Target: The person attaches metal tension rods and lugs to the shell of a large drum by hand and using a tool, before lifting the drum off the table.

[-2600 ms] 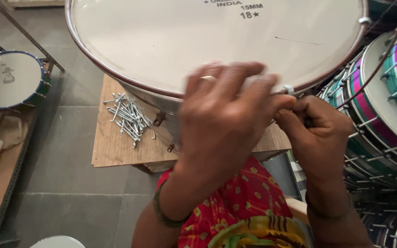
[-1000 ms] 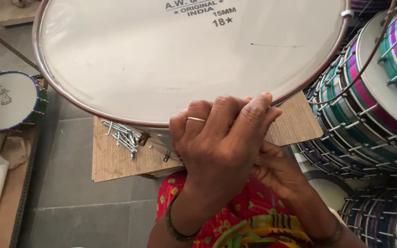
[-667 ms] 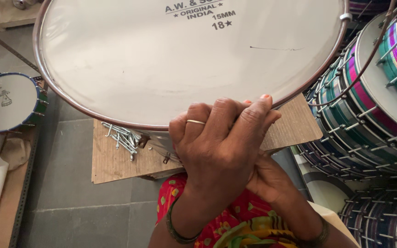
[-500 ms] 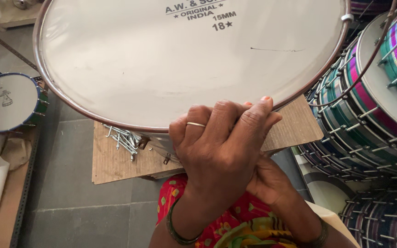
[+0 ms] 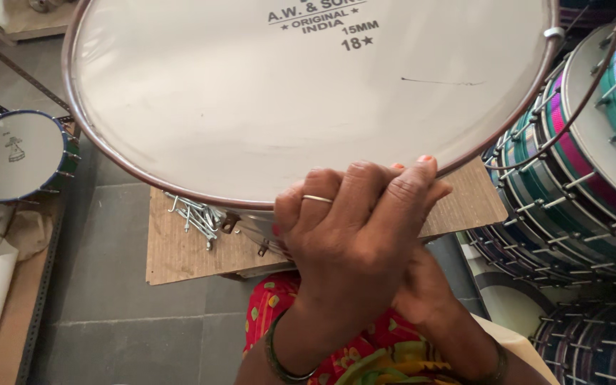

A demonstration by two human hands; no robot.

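Note:
A large drum point(image 5: 265, 107) with a white skin and a dark red-brown hoop is tilted toward me over a wooden board point(image 5: 180, 249). My left hand point(image 5: 354, 235), with a ring and a bangle, lies over the drum's near rim, fingers curled onto the hoop. My right hand point(image 5: 429, 292) sits under the left hand against the drum's shell. Its fingers are hidden, so I cannot tell what they hold. Small metal fittings point(image 5: 247, 235) show on the shell just below the hoop, left of my hands.
A pile of silver metal hooks point(image 5: 197, 214) lies on the board under the drum. A small blue-rimmed drum point(image 5: 12, 153) stands at the left. Stacked striped drums point(image 5: 579, 178) with metal rods fill the right side. Grey tiled floor point(image 5: 108, 299) lies below.
My right hand has slid from the rim's right side to beneath my left hand. The drum has shifted left and nearer in view. Over the last second almost nothing moves.

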